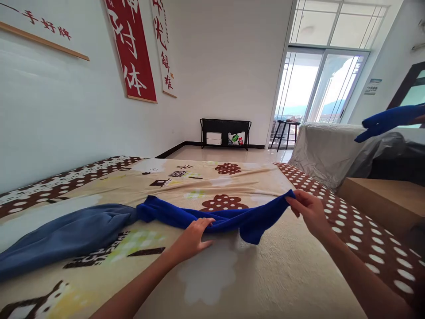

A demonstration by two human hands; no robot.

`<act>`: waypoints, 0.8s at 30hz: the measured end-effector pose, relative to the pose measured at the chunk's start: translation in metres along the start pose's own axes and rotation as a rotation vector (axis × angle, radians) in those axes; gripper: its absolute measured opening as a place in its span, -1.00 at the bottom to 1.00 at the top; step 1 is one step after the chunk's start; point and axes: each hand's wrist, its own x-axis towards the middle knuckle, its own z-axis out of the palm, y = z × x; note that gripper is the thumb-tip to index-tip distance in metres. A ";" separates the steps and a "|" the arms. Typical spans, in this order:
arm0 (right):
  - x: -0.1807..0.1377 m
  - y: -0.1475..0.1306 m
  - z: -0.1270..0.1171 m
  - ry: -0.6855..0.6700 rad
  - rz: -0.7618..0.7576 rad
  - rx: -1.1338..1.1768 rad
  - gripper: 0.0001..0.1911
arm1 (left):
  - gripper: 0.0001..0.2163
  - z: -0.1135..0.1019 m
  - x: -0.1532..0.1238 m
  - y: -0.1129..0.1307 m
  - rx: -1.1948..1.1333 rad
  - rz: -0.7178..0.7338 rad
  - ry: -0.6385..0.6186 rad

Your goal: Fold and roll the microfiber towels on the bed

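Observation:
A long bright blue cloth (186, 215) lies bunched in a loose strip across the patterned blanket (279, 266). At its right end my right hand (307, 210) pinches a corner between thumb and fingers and lifts it off the blanket. My left hand (194, 239) rests on the near edge of the strip at its middle, thumb held apart from the fingers. A short flap of the cloth hangs down beside a pale patch. To the left, a grey-blue piece of fabric (76, 235) touches the blue cloth's far end; its exact kind is unclear.
Brown polka-dot borders (352, 221) edge the blanket. Beyond the right side stand a cardboard box (381, 199) and a plastic-covered piece of furniture (327, 150). Another blue item (392, 120) hangs in from the right edge. A black rack (226, 128) and a stool (287, 126) stand farther back.

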 end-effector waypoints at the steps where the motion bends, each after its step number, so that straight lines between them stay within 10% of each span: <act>1: -0.002 0.000 -0.007 0.033 -0.003 0.007 -0.79 | -0.51 0.008 -0.003 -0.007 0.021 -0.014 0.018; 7: -0.007 -0.011 -0.035 0.188 -0.084 0.076 -0.85 | -0.72 0.029 0.012 -0.026 0.071 -0.036 0.125; 12: -0.002 0.000 -0.043 0.236 0.198 0.432 -0.74 | -0.64 0.009 0.025 -0.030 0.077 -0.027 0.151; 15: -0.001 0.024 -0.041 0.247 0.305 0.445 -0.65 | -0.67 0.002 0.016 -0.022 0.149 0.072 0.084; 20: -0.011 0.082 -0.026 0.299 0.484 0.465 -0.56 | -0.17 0.020 -0.002 -0.018 0.377 0.192 0.031; 24: -0.025 0.130 -0.018 0.356 0.596 0.496 -0.57 | -0.31 0.039 -0.012 -0.035 0.524 0.250 0.080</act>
